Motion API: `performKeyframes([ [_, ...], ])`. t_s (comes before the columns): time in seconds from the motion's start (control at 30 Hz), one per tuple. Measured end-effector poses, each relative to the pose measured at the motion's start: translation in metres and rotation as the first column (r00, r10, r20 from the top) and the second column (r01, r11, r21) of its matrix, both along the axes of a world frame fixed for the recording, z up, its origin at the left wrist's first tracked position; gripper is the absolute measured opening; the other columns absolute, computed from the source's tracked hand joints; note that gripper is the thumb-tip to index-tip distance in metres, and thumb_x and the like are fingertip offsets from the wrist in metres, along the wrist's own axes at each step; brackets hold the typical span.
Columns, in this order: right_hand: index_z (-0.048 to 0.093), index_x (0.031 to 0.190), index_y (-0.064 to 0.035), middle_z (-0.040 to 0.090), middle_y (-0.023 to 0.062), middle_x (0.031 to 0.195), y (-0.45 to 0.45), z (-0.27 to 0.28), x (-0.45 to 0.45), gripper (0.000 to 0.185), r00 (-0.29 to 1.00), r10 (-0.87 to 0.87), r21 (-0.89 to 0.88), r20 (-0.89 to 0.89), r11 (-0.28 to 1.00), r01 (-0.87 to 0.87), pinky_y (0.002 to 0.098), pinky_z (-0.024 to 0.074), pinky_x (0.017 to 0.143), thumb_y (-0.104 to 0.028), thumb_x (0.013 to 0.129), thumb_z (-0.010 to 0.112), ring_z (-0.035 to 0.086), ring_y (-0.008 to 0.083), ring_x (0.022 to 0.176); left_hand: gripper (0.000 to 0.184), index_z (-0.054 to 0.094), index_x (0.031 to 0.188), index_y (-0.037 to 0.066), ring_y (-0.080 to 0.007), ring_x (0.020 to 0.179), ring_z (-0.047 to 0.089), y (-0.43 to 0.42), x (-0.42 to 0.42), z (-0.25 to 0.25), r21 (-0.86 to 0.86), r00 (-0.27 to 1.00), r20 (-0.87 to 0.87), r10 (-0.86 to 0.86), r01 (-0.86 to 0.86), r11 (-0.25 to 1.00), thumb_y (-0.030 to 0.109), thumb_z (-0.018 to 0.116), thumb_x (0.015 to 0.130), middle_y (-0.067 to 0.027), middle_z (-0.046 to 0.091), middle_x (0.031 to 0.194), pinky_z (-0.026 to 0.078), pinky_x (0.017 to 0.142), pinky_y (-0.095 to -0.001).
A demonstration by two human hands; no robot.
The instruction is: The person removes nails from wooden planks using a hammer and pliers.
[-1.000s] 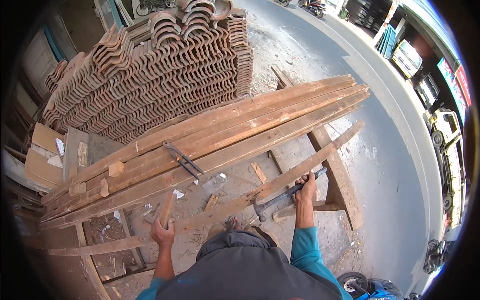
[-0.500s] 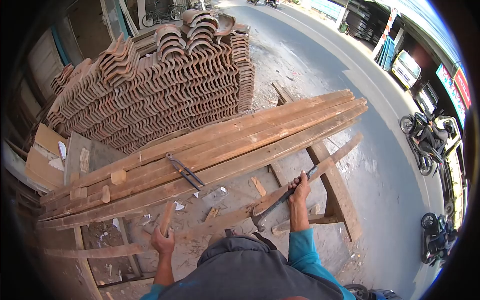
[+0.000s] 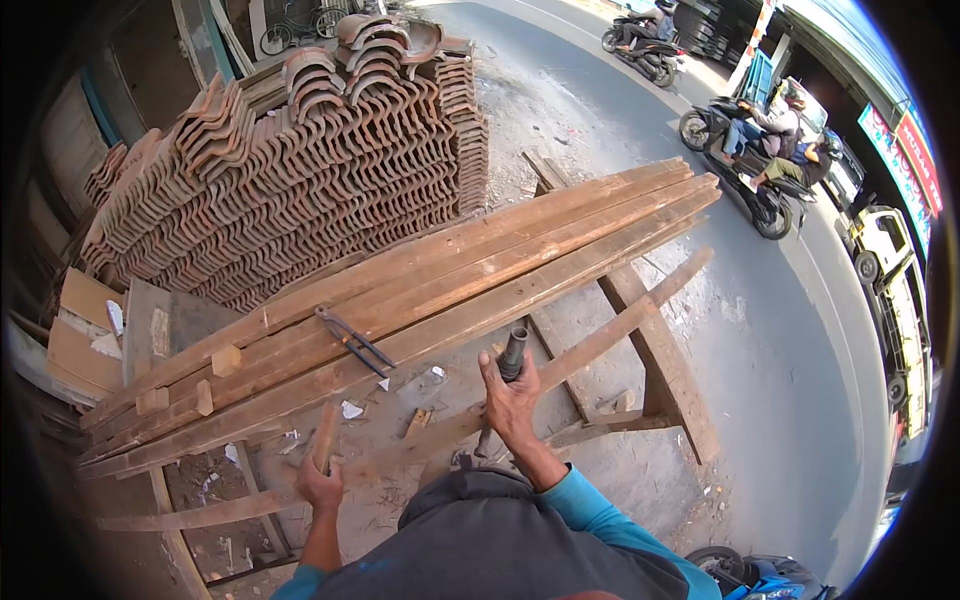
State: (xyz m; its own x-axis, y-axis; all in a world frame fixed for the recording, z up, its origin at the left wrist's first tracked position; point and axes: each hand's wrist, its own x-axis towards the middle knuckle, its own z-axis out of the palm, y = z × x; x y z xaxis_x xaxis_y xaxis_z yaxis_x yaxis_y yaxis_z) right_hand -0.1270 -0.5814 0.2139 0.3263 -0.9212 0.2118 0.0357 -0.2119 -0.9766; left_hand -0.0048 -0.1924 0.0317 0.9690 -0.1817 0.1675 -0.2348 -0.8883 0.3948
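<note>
**Over by the stacked beams (image 3: 520, 262): hammer (image 3: 513, 352) right, short stick (image 3: 325, 432) left**

So we've got both hands full at the moment. Our right hand (image 3: 516, 406) is wrapped around the hammer's handle, butt end poking up out of the fist; the head end is mostly hidden below, down and a bit left. Our left hand (image 3: 320, 484) has its fingers curled around the short stick, whose long axis points away from us toward the beams. The key bit for us: the stick is off to the left of the hammer, well apart, and the right hand is reaching farther forward. A long thin board (image 3: 640, 315) runs slantwise behind both; can't tell how far below. Pincers (image 3: 340, 328) are lying on the beams, touched by neither hand.
</note>
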Motion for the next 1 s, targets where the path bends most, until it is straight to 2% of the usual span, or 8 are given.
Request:
performKeyframes([
  [0.03,0.054,0.093,-0.0087,0.053,-0.0018,0.07,0.003,-0.003,0.008,0.024,0.997,0.046,-0.209,-0.056,0.976,-0.057,0.0251,0.0426,0.056,-0.025,0.099,0.071,0.052,0.0076,0.06,0.049,0.062,0.112,0.002,-0.0448,0.093,0.064,-0.003,0.005,0.003,0.002,1.0,0.014,-0.006,0.006,1.0,0.027,0.079,0.074,-0.0224,0.067,0.099,0.049,0.081,-0.0545],
  [0.07,0.054,0.093,-0.0087,0.053,-0.0018,0.07,-0.001,-0.004,0.008,0.024,0.998,0.045,-0.205,-0.052,0.977,-0.055,0.0251,0.0426,0.056,-0.025,0.099,0.071,0.052,0.0076,0.06,0.048,0.062,0.111,0.002,-0.0447,0.092,0.064,-0.003,0.002,0.004,-0.044,0.999,0.049,-0.02,0.022,0.999,0.027,0.08,0.074,-0.0223,0.067,0.098,0.05,0.081,-0.0544],
  [0.17,0.051,0.092,-0.0092,0.053,-0.0018,0.069,-0.038,-0.003,-0.003,0.026,0.999,0.04,0.112,-0.035,0.993,-0.036,0.0261,0.0423,0.051,-0.026,0.099,0.07,0.051,0.007,0.058,0.046,0.063,0.109,0.002,-0.0447,0.091,0.064,-0.008,-0.004,0.007,-0.099,0.991,0.127,-0.029,0.042,0.994,0.027,0.08,0.074,-0.0221,0.068,0.097,0.05,0.08,-0.0542],
  [0.27,0.048,0.087,-0.0113,0.048,-0.0025,0.065,-0.065,0.002,-0.014,0.03,0.977,-0.007,0.358,0.214,0.931,-0.071,0.0257,0.0403,0.047,-0.029,0.099,0.069,0.045,0.0083,0.05,0.045,0.063,0.109,0.002,-0.0449,0.089,0.065,-0.005,-0.004,0.007,-0.102,0.987,0.16,-0.03,0.047,0.994,0.027,0.08,0.075,-0.0221,0.068,0.095,0.05,0.079,-0.0537],
  [0.5,0.047,0.085,-0.0147,0.044,-0.0031,0.066,-0.138,-0.069,-0.07,0.03,0.909,-0.183,0.592,0.374,0.802,-0.082,0.025,0.0392,0.048,-0.036,0.097,0.065,0.042,0.0081,0.051,0.045,0.063,0.108,0.001,-0.0451,0.087,0.065,-0.004,-0.001,0.003,-0.109,0.992,0.119,-0.045,0.058,0.992,0.026,0.08,0.075,-0.0227,0.068,0.094,0.051,0.078,-0.0537],
  [0.57,0.046,0.084,-0.016,0.041,-0.0044,0.066,-0.149,-0.093,-0.081,0.03,0.861,-0.369,0.716,0.351,0.698,0.007,0.0245,0.038,0.047,-0.037,0.097,0.063,0.04,0.0073,0.051,0.045,0.063,0.108,0.001,-0.0452,0.088,0.065,-0.002,-0.001,0.001,-0.114,0.99,0.13,-0.05,0.065,0.991,0.026,0.08,0.075,-0.0227,0.068,0.094,0.051,0.077,-0.0537],
  [0.7,0.044,0.084,-0.0172,0.039,-0.0056,0.066,-0.161,-0.137,-0.099,0.028,0.809,-0.417,0.778,0.415,0.624,-0.077,0.0237,0.0349,0.046,-0.037,0.097,0.06,0.037,0.0066,0.05,0.046,0.063,0.109,0.001,-0.0453,0.089,0.065,0.001,0.002,-0.007,-0.093,0.985,0.154,-0.078,0.093,0.991,0.026,0.08,0.075,-0.0222,0.068,0.096,0.051,0.078,-0.0534],
  [1.0,0.046,0.086,-0.0143,0.041,-0.0022,0.068,-0.135,-0.096,-0.1,0.026,0.805,-0.347,0.704,0.481,0.7,-0.119,0.0275,0.0381,0.053,-0.035,0.097,0.058,0.041,0.0097,0.055,0.047,0.064,0.112,0.0,-0.0445,0.089,0.066,-0.008,0.0,0.008,0.058,0.997,0.06,-0.047,0.044,0.997,0.035,0.078,0.083,-0.0229,0.068,0.096,0.051,0.078,-0.052],
])
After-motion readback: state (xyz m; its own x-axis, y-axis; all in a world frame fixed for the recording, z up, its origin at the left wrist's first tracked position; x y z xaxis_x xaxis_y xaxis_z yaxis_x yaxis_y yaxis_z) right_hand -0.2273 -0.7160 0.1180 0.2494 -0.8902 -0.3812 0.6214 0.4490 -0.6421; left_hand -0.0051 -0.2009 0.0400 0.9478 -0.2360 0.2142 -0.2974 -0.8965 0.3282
